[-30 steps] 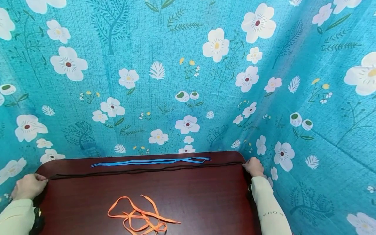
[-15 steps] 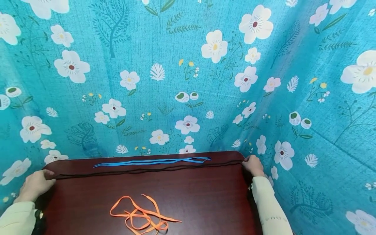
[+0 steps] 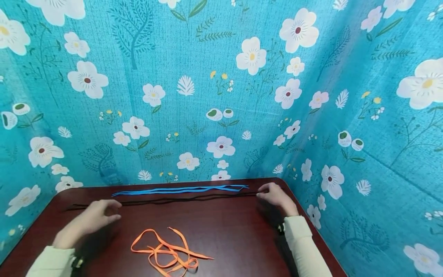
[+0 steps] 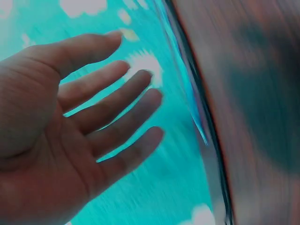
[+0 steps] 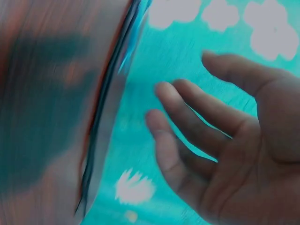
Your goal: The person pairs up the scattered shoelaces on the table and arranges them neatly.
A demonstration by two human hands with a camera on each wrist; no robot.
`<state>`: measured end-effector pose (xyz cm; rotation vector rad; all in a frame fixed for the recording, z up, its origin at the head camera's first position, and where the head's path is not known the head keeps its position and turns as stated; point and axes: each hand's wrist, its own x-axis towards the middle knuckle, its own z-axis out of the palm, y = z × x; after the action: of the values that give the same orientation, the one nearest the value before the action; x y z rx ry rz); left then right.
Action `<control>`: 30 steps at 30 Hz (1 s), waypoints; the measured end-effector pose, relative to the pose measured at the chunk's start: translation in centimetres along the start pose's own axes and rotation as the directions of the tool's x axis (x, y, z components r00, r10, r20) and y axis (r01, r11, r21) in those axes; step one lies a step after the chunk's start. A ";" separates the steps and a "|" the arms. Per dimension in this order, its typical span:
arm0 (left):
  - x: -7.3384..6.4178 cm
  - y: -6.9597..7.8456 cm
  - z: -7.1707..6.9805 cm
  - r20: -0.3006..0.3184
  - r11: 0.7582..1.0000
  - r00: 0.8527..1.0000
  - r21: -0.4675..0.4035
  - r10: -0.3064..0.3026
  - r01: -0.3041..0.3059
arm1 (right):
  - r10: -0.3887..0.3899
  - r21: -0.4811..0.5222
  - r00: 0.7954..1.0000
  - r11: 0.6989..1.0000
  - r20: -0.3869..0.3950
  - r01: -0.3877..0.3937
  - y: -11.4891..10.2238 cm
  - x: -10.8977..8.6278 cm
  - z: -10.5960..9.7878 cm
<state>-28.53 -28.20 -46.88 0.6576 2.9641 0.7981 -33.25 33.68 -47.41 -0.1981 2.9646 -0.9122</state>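
Note:
A doubled black shoelace (image 3: 194, 199) stretches across the back part of the dark red-brown table. Behind it, nearly parallel, runs a doubled blue shoelace (image 3: 173, 190). My left hand (image 3: 88, 221) hovers near the black lace's left part, its fingers spread and holding nothing; the left wrist view shows the bare palm (image 4: 51, 136). Toward the lace's right end, my right hand (image 3: 278, 198) is held above the table with relaxed fingers (image 5: 201, 122) and nothing in them. An orange shoelace (image 3: 169, 254) lies in a loose tangle in front, between the two arms.
The table (image 3: 228, 231) has rounded back corners. A blue-green cloth (image 3: 194, 127) printed with white flowers hangs right behind the table and along its right side.
Both hands have let go of the black shoelace's ends. The left hand has moved right and toward the front, the right hand leftward. The blue and orange laces stay in place.

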 end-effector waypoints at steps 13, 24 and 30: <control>2.6 10.9 9.0 0.312 0.945 0.927 -0.309 0.207 -0.107 | -0.248 -0.050 0.872 0.954 0.422 0.295 -13.8 -3.7 10.0; 3.0 14.5 11.9 0.401 0.940 0.887 -0.330 0.227 -0.091 | -0.201 -0.303 0.817 0.860 0.540 0.412 -20.0 -7.3 16.6; 2.6 15.1 12.3 0.436 0.947 0.873 -0.310 0.218 -0.082 | -0.229 -0.335 0.823 0.832 0.519 0.443 -20.4 -7.8 16.3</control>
<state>-23.55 -9.44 -50.01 0.9191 2.3324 0.8975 -22.13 8.84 -49.50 -0.8648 2.6544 -0.1259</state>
